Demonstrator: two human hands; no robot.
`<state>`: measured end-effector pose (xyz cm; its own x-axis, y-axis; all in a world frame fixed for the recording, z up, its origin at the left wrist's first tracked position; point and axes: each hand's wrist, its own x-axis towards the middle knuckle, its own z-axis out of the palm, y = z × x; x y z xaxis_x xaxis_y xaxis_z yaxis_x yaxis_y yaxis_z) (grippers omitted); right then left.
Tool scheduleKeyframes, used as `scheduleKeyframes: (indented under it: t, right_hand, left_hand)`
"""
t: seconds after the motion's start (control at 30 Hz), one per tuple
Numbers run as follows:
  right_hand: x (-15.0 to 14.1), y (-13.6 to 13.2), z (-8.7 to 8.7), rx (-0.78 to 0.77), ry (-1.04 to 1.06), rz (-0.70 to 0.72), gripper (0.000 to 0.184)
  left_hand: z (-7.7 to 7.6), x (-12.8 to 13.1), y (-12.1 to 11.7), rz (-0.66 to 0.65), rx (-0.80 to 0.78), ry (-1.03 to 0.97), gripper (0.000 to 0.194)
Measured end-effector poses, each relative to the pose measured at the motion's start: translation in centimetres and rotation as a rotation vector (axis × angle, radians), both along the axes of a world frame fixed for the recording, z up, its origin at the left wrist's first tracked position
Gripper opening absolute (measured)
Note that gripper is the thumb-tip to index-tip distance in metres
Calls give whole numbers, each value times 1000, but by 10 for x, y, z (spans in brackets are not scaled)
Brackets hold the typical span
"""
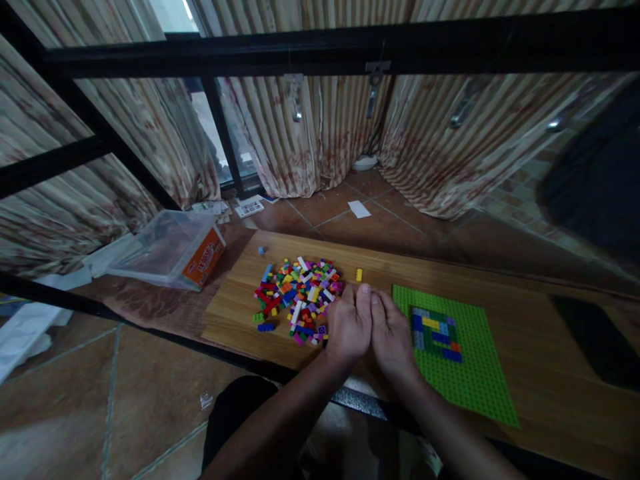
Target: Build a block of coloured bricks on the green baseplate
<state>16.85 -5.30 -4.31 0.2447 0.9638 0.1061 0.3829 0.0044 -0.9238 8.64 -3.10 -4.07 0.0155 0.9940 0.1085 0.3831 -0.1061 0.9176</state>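
My left hand [349, 325] and my right hand [391, 333] are pressed side by side over the wooden board [240, 300], fingers curled together; what they hold, if anything, is hidden. Left of them lies a pile of several small coloured bricks [299, 297]. A single yellow brick [359, 274] sits just beyond my fingertips. To the right lies a green baseplate [475, 373] with a flat patch of blue, yellow, grey and red bricks [435, 333] fixed on it.
A clear plastic box with an orange label [173, 248] lies tipped at the board's far left. One blue brick [261, 251] sits apart near the board's back edge. Black metal frame bars [300, 50] cross the view. Curtains hang behind; papers lie on the tiled floor.
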Motion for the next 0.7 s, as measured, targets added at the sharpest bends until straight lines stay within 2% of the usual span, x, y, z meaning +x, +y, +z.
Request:
scheduleKeyframes:
  t: [0.1,0.2,0.27,0.4,0.53,0.7]
  right_hand:
    - [5,1,0,24,-103,-8,43]
    - [10,1,1,4,-223,37,43]
    - [13,2,1,14,-307,73,43]
    - [21,5,3,70,-419,119,42]
    - [28,7,9,6,-344,213,40]
    - [32,8,9,-17,-195,184,42]
  left_hand:
    - [-3,2,5,-29,-80,-196,41]
    - [-6,1,11,-131,-294,-378,45]
    - [-6,0,12,-183,-393,-430,45]
    - [-3,0,9,-229,-474,-581,43]
    - [2,0,6,-231,-506,-749,40]
    - [3,-1,5,-291,-459,-730,43]
